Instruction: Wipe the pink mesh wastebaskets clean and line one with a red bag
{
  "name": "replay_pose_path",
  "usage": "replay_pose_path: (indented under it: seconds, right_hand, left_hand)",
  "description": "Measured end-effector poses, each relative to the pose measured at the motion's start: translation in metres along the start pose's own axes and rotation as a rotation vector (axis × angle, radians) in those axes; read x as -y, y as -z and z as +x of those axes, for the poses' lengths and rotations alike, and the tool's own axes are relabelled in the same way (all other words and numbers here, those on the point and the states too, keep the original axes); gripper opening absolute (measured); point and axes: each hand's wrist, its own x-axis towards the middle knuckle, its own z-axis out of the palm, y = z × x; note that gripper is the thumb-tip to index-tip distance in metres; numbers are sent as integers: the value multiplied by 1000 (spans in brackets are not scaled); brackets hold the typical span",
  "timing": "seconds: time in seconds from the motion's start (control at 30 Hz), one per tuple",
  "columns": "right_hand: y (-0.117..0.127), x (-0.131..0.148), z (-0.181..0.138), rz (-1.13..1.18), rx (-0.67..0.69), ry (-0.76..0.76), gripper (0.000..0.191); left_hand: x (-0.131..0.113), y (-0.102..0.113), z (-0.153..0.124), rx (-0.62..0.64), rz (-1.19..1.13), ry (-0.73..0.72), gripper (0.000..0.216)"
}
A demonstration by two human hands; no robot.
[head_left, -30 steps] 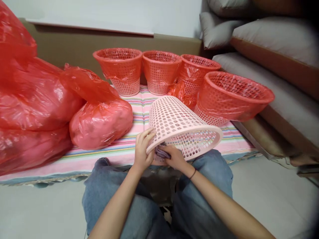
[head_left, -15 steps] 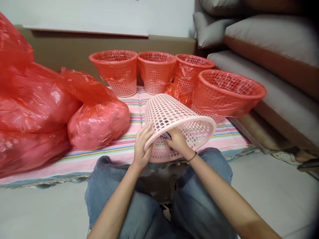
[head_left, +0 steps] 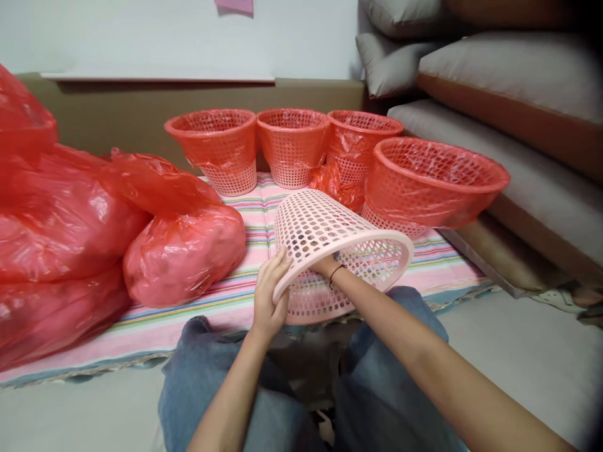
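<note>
A pale pink mesh wastebasket (head_left: 320, 216) lies tilted on its side at the mat's front edge, its round mouth turned toward me and to the right. My left hand (head_left: 272, 292) grips the near left of its rim, thumb underneath and fingers along the outer wall. Through the mouth reaches my right hand (head_left: 325, 266), up to the wrist with its dark band. The basket wall hides most of those fingers. A bit of bluish-purple cloth (head_left: 335, 255) shows beside that hand, inside the basket.
Several mesh wastebaskets (head_left: 292, 147) lined with red plastic bags stand behind. Full, knotted red bags (head_left: 183, 251) crowd the left. Crumpled red plastic (head_left: 332, 182) lies among the baskets on the striped mat (head_left: 221, 307). Large grey cushions (head_left: 513, 75) are stacked at right.
My right hand has gone deeper into the wastebasket, taking the cloth mostly out of sight. My left hand keeps its hold on the rim. The view has tipped slightly upward.
</note>
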Motion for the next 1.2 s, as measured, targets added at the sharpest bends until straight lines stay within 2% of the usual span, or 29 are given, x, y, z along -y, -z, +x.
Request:
replay_pose_path:
  seconds: [0.1, 0.17, 0.33, 0.43, 0.53, 0.63, 0.73, 0.83, 1.0, 1.1, 1.2]
  right_hand:
    - [3, -2, -14, 21, 39, -8, 37]
    - [7, 1, -33, 36, 70, 6, 47]
    - [13, 20, -102, 108, 158, 88, 69]
    - [14, 33, -141, 165, 183, 93, 66]
    - [20, 40, -162, 272, 217, 95, 62]
    - [32, 40, -160, 339, 216, 110, 63]
    - [40, 37, -140, 289, 35, 81, 68]
    - [31, 31, -119, 196, -92, 22, 70]
    - [7, 38, -106, 197, -65, 2, 63]
    - [26, 57, -117, 245, -90, 30, 46]
    - [69, 76, -144, 385, -162, 65, 27]
  left_hand:
    - [0, 0, 1, -4, -17, -14, 46]
    - [0, -1, 1, -4, -37, -20, 46]
    - [-1, -5, -3, -12, -28, -22, 45]
    - [-2, -7, -6, -17, 0, -17, 46]
    - [-3, -7, -6, -17, 5, -29, 46]
    - [-2, -5, -4, -39, 20, -26, 46]
    - [0, -4, -3, -57, 48, -5, 47]
    - [2, -3, -3, -52, 50, -12, 48]
    - [3, -1, -6, -32, 56, -47, 48]
    - [2, 0, -6, -13, 68, -44, 49]
    - [0, 1, -6, 1, 83, -22, 49]
